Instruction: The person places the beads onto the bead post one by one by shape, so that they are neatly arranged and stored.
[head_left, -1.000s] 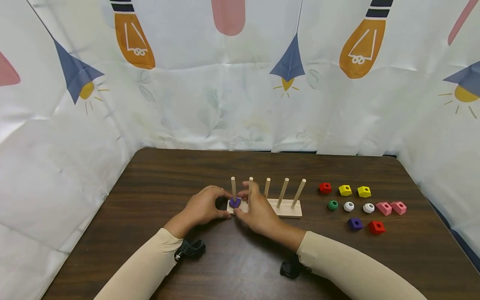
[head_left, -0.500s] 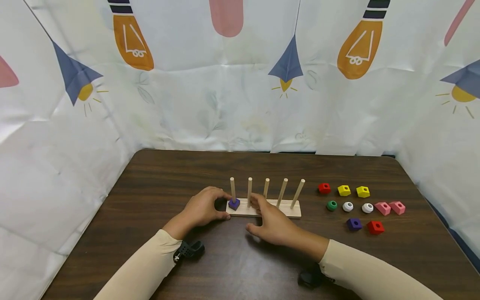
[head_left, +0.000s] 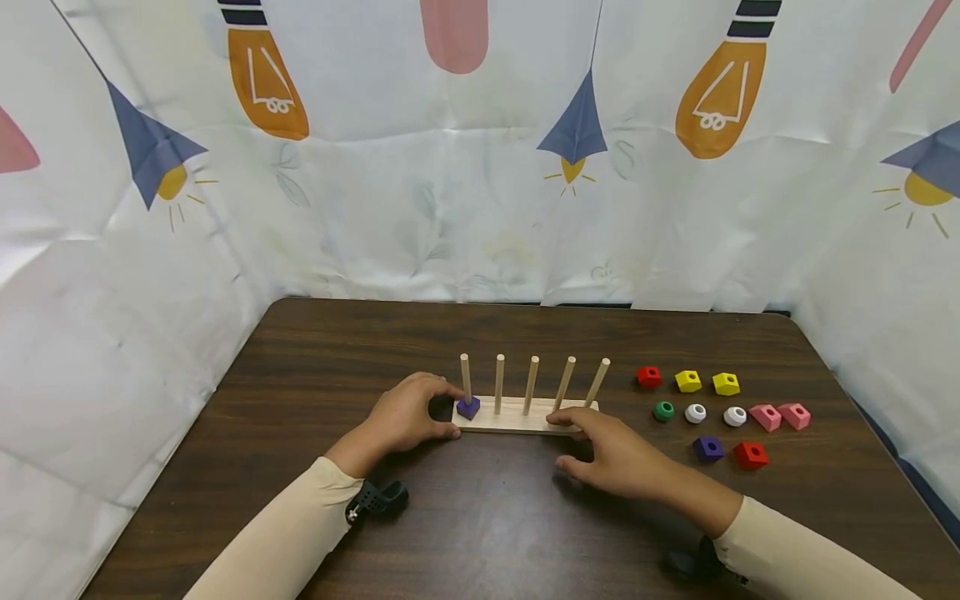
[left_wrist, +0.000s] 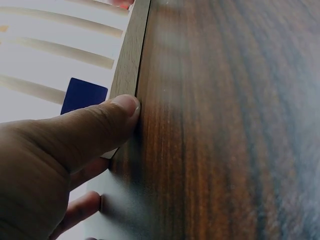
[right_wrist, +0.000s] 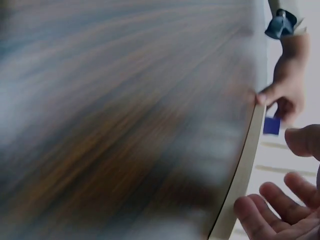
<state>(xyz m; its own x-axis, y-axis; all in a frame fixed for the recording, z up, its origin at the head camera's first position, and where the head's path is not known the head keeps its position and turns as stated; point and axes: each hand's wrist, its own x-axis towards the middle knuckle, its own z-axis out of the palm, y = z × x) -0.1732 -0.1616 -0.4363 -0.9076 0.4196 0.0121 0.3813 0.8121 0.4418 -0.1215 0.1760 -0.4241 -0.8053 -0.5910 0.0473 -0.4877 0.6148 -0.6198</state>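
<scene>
A pale wooden peg board with several upright pegs lies on the table, and a purple block sits at the foot of its leftmost peg. My left hand grips the board's left end. In the left wrist view its thumb presses the front edge, while the other fingers reach round the end. My right hand is at the board's right end with nothing in it. Its fingers are loosely spread beside the front edge in the right wrist view, overlapping the board there.
Right of the board lie red blocks, yellow blocks, pink blocks, another purple block, white beads and a green bead. A printed curtain hangs behind the dark wooden table.
My right hand has let go of the purple block at the leftmost peg and moved rightward along the board to its right end. The left hand has stayed on the left end.
</scene>
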